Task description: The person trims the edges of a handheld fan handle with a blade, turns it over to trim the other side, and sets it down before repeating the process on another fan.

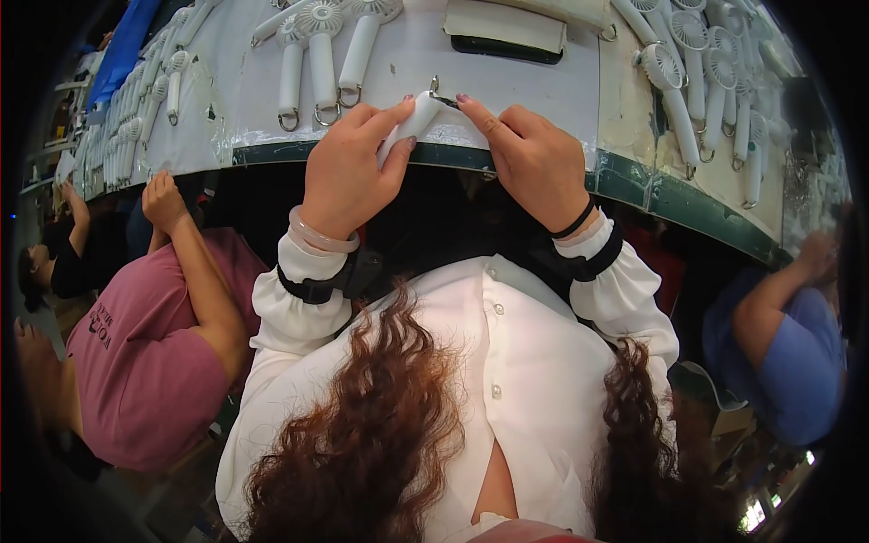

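My left hand [351, 165] is closed around a white handle [412, 125], which looks like that of a small handheld fan. The handle tilts up toward the right over the table's near edge, and its lower end is hidden by my fingers. At its upper end a metal ring or clasp [434, 86] stands out. A short black piece [446, 101], like a strap or cord, runs from that end to my right hand [541, 165]. Thumb and forefinger of my right hand pinch the black piece; its exact shape is too small to tell.
On the white table [412, 54], finished-looking white fans [321, 63] with metal rings lie ahead to the left. More fans [674, 95] are heaped at right. A pale flat box with a dark edge [507, 47] lies ahead. People sit close on both sides, one in a pink shirt [154, 353], another in blue [787, 353].
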### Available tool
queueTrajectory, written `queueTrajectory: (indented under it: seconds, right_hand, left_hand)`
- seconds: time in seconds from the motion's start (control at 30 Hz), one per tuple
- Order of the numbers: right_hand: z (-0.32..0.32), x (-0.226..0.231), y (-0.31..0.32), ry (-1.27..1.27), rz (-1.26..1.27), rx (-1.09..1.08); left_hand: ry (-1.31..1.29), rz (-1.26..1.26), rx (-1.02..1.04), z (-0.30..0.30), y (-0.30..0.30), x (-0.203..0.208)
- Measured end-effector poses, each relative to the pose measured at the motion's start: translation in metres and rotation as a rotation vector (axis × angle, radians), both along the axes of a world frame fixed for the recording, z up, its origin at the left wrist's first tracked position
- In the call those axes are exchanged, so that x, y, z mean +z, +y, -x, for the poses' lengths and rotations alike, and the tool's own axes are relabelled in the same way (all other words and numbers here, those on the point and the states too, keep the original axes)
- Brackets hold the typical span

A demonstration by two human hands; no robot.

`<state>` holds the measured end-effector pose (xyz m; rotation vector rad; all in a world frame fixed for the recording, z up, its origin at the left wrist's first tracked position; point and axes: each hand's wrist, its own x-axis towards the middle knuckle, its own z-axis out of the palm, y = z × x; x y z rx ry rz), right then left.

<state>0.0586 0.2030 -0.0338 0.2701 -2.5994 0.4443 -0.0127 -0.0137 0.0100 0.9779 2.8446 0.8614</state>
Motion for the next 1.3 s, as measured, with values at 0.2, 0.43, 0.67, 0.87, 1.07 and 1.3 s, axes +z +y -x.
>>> queueTrajectory:
  seconds: [0.2, 0.43, 0.67, 0.87, 1.07, 1.3]
  right_hand:
    - [0.002, -0.001, 0.003, -0.035, 0.039, 0.033]
    - [0.004, 0.000, 0.005, -0.074, 0.060, 0.085]
    - [0.002, 0.006, 0.000, -0.075, 0.039, 0.070]
    - [-0.003, 0.013, -0.006, -0.067, -0.018, 0.031]
    - [-0.003, 0.012, -0.004, -0.031, -0.043, 0.020]
    - [-0.003, 0.013, 0.001, 0.164, -0.216, -0.050]
  left_hand:
    - [0.010, 0.009, -0.017, 0.001, -0.001, 0.000]
    - [0.047, 0.007, -0.038, 0.001, -0.001, -0.002]
    - [0.076, 0.009, -0.051, 0.002, 0.000, -0.001]
    - [0.106, 0.023, -0.054, 0.001, 0.000, -0.001]
    - [0.127, 0.031, -0.050, -0.002, 0.001, -0.003]
    - [0.109, 0.012, -0.029, -0.001, 0.000, -0.004]
